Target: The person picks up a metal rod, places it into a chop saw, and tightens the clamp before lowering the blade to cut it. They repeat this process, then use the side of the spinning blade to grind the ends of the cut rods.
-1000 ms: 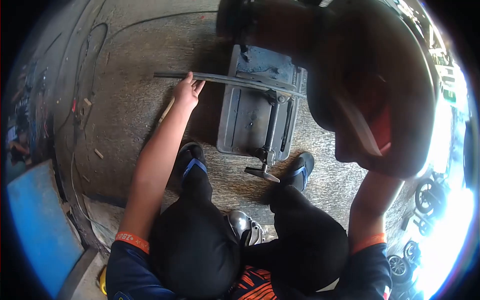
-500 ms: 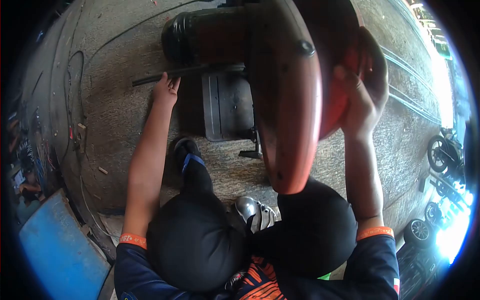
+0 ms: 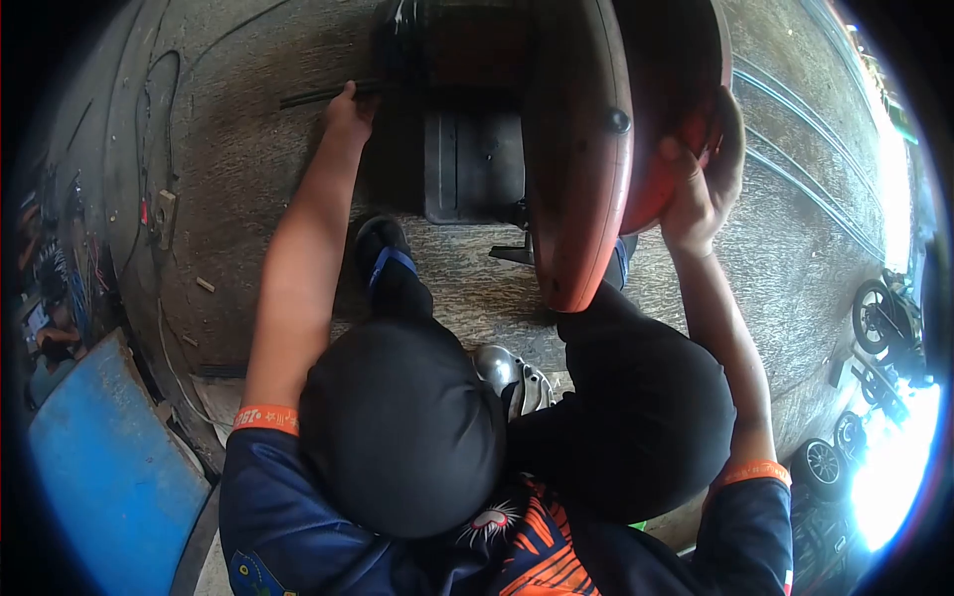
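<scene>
Our left hand (image 3: 348, 117) is on the metal bar (image 3: 306, 98), which pokes past the base's (image 3: 475, 211) left edge; can't tell if those fingers are closed, too shadowy. Our right hand (image 3: 698, 207) grips the red guard (image 3: 646, 171). Bar's probably stiff, hefty; we'd grab near the free end.

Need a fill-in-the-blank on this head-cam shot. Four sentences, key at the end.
1. The left hand holds the bar; the ____ hand is on the saw.
2. The cuffs are ____.
3. The blue sheet shows at the lower ____ of the view.
4. The sandal straps are ____.

Missing words: right; orange; left; blue.
</scene>
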The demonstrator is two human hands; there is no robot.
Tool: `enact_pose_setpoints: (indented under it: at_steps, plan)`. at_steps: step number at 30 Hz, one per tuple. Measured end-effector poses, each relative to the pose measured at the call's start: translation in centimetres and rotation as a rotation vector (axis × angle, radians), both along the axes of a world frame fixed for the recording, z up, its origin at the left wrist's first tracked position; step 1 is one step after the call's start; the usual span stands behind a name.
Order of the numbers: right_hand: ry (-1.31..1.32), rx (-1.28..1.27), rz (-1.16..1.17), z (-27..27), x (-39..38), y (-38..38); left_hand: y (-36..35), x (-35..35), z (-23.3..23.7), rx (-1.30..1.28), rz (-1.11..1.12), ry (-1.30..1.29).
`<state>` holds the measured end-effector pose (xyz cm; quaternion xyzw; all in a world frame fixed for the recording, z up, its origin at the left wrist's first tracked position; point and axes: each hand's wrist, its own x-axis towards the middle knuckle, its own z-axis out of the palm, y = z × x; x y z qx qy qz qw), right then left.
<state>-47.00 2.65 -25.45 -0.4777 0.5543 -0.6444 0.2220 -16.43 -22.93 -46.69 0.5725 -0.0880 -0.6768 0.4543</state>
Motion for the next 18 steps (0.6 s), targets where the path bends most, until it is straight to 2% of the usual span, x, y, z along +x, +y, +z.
enact_pose_setpoints:
  at_steps: [8, 10, 12, 14, 17, 18]
  plan:
    - [0.047, -0.059, -0.022, -2.0, 0.4, 0.9, -0.5, 0.3, -1.5, -0.020, -0.003, 0.030]
    - [-0.038, -0.069, 0.005, -1.7, 0.6, 0.7, -0.8, 0.2, -2.0, -0.036, 0.016, 0.030]
    - [0.018, -0.055, -0.018, -1.7, 0.4, 0.7, -1.3, 1.4, -3.1, -0.044, -0.082, 0.051]
    - [0.042, -0.063, -0.009, -2.0, 0.1, 0.7, -1.1, 1.0, -1.8, -0.004, -0.094, -0.012]
    - [0.211, -0.015, 0.010, -1.8, -0.7, 0.8, -2.1, 1.7, -2.6, 0.009, -0.173, -0.054]
    - [0.083, -0.043, -0.070, -1.5, 0.4, 0.5, -2.9, 2.6, -3.7, 0.034, -0.195, -0.046]
